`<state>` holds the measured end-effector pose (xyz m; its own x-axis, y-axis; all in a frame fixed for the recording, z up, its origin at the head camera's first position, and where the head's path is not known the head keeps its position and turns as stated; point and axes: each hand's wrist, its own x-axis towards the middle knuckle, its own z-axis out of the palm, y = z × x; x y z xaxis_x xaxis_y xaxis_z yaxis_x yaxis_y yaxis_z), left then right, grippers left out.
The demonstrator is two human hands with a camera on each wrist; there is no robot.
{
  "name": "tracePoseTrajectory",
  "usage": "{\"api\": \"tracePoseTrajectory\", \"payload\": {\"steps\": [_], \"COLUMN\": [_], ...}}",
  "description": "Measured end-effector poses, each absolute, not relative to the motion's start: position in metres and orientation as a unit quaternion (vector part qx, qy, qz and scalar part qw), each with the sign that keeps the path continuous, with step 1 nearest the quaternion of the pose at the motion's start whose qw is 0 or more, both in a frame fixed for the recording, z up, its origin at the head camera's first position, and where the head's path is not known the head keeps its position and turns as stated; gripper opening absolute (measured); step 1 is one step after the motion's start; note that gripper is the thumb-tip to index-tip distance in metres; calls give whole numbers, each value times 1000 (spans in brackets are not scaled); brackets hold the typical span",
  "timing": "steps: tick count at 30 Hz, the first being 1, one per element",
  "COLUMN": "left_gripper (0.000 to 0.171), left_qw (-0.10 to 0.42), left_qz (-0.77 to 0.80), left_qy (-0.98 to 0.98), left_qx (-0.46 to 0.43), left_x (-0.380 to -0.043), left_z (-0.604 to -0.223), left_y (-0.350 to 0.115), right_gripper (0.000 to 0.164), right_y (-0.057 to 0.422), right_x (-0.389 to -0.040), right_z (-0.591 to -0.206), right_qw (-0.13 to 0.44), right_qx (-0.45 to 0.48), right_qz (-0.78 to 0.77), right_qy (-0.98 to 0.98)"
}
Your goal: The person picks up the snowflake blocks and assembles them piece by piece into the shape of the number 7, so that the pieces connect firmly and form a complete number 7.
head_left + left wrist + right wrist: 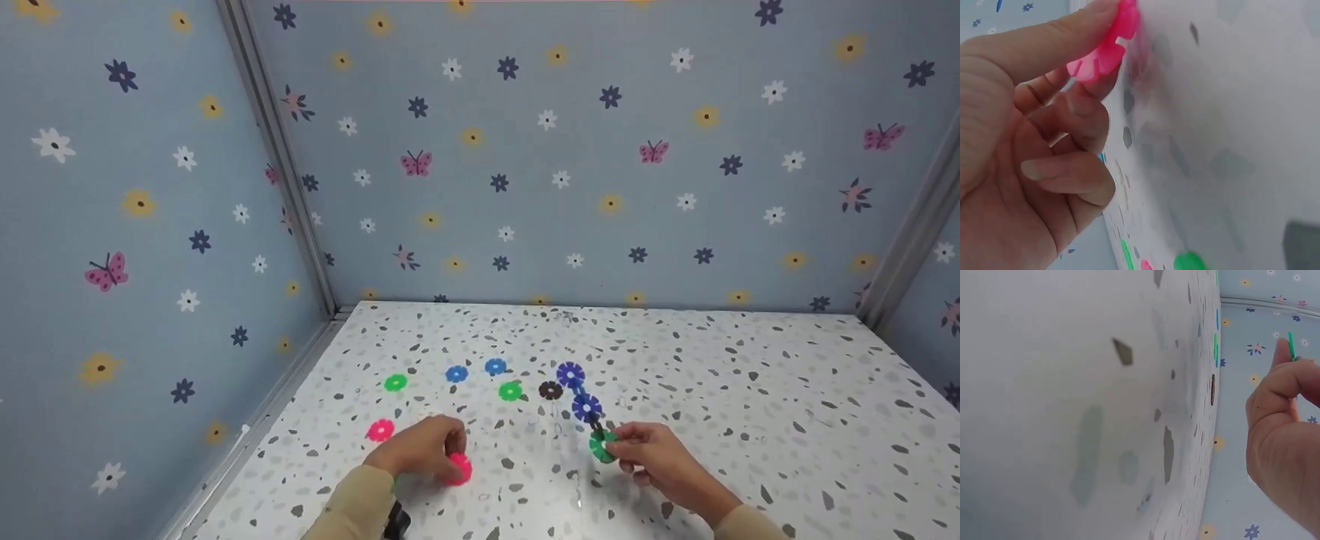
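Observation:
My left hand (424,446) pinches a pink notched plastic disc (461,470) between thumb and fingers, low over the table. In the left wrist view the pink disc (1098,62) shows its slots, and the other fingers curl below it. My right hand (656,457) pinches a green notched disc (599,447) at the near end of a joined chain. Beyond the green disc, the chain runs through a dark piece, a purple disc (586,408), a blue piece and another purple disc (571,374). In the right wrist view the green disc (1291,346) appears edge-on, mostly hidden by the hand.
Loose discs lie on the speckled white table (750,390): pink (381,430), green (396,382), blue (457,373), another blue (495,366), green (510,391) and black (550,390). A green disc (1189,261) is near the left wrist. Flower-patterned walls (525,202) enclose the table.

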<state>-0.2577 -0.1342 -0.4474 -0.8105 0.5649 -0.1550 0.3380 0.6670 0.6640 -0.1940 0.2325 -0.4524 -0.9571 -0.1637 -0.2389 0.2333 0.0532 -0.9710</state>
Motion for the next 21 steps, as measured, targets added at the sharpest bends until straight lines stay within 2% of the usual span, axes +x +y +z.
{"api": "tracePoseTrajectory", "payload": {"steps": [8,21], "left_gripper": [9,7], "left_qw": [121,75], "left_qz": [370,450], "left_qy": [881,839], "left_qx": [269,298], "left_x": [-257,-249], "left_z": [-450,-446], "left_y": [-108,-64], "right_gripper": [15,12], "right_y": [228,223], "right_x": [-195,-198], "right_z": [-450,-447], "right_qw": [137,159], "right_qx": [49,29], "right_qz": [-682,-713], "right_qy": [717,683]}}
